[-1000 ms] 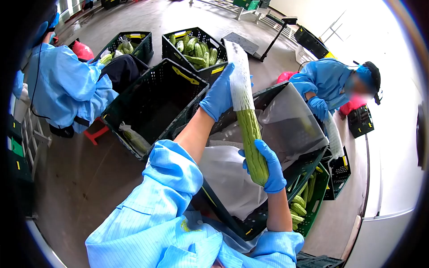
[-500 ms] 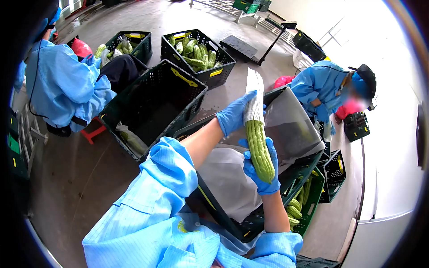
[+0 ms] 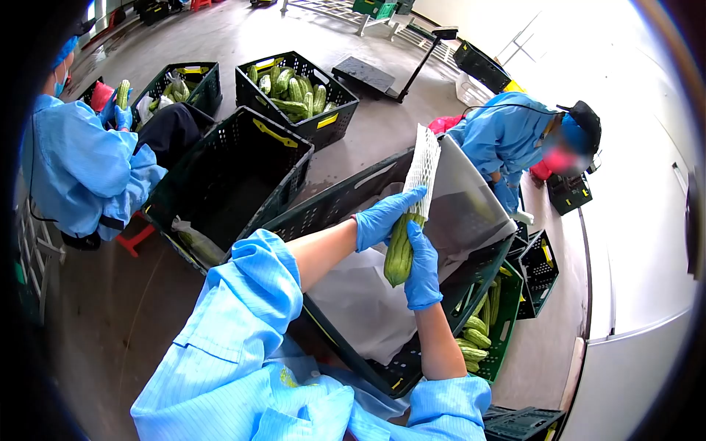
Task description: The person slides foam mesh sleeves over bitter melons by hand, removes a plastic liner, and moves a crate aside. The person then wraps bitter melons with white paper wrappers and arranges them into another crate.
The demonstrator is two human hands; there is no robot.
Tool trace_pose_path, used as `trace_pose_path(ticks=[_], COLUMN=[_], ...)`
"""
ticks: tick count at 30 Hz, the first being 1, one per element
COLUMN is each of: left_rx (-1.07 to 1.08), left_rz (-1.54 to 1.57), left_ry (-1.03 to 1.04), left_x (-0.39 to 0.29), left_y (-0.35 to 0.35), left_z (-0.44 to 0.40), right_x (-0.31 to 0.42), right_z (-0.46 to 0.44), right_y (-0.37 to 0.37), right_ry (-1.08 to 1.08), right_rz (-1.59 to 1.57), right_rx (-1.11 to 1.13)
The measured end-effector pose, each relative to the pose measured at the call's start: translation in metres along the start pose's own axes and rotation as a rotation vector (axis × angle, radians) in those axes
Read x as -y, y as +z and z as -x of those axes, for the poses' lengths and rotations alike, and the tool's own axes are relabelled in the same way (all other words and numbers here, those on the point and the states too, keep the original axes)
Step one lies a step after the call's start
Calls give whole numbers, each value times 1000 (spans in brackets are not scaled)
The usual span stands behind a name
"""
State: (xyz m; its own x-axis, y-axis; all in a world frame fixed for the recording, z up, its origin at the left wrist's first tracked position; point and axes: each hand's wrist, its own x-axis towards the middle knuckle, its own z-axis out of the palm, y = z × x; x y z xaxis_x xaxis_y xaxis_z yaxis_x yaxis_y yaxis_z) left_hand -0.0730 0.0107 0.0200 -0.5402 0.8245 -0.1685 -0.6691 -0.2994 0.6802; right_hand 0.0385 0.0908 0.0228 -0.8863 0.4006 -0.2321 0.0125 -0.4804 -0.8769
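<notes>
A green bitter gourd (image 3: 398, 256) hangs tilted in front of me, its upper part inside a white foam net sleeve (image 3: 423, 170). My left hand (image 3: 385, 219), in a blue glove, grips the gourd and net from the left near the net's lower edge. My right hand (image 3: 422, 269), also gloved, is closed on the gourd from the right, just under that edge. Both hands are above a dark crate (image 3: 334, 321) lined with a translucent white sheet (image 3: 353, 294). The gourd's bare lower end points down and left.
An open dark crate (image 3: 290, 173) holding a wrapped gourd (image 3: 197, 242) stands at left. Farther back is a crate of gourds (image 3: 331, 128); a green crate (image 3: 507, 331) of gourds sits at right. Co-workers (image 3: 81, 158) (image 3: 500, 136) sit on either side. A platform scale (image 3: 364, 76) stands behind.
The gourd's lower end has swung left and less bare green shows. My right hand has moved up towards the net's edge. The left co-worker now holds up a gourd.
</notes>
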Motion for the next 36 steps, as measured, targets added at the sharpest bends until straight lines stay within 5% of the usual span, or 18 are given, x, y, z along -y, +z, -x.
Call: trace_pose_path(ticks=[3, 4, 7, 10, 13, 17, 23, 30, 33, 36], left_rx=[109, 115, -143, 162, -89, -82, 14, 211, 352, 458], left_rz=[147, 175, 242, 328, 100, 100, 54, 255, 189, 60], left_ry=[174, 79, 197, 235, 347, 284, 224, 383, 405, 390], left_x=[-9, -21, -42, -50, -34, 6, 13, -25, -37, -40], left_y=[1, -11, -28, -31, -10, 4, 18, 7, -4, -4], left_z=[-12, -11, -11, -12, 2, -6, 8, 11, 16, 20], right_x=[1, 1, 4, 7, -2, 10, 13, -3, -2, -11], right_z=[-10, -10, -1, 12, 16, 15, 7, -16, -23, -28], right_y=[-11, -9, 1, 13, 16, 11, 0, -3, -12, -19], right_ry=[-44, -63, -116, -167, -325, -361, -431, -581, -322, -396], right_rz=[284, 307, 432, 626, 918, 1109, 1151, 798, 678, 803], right_rx=[-73, -74, -79, -89, -156, -273, -321, -75, 44, 16])
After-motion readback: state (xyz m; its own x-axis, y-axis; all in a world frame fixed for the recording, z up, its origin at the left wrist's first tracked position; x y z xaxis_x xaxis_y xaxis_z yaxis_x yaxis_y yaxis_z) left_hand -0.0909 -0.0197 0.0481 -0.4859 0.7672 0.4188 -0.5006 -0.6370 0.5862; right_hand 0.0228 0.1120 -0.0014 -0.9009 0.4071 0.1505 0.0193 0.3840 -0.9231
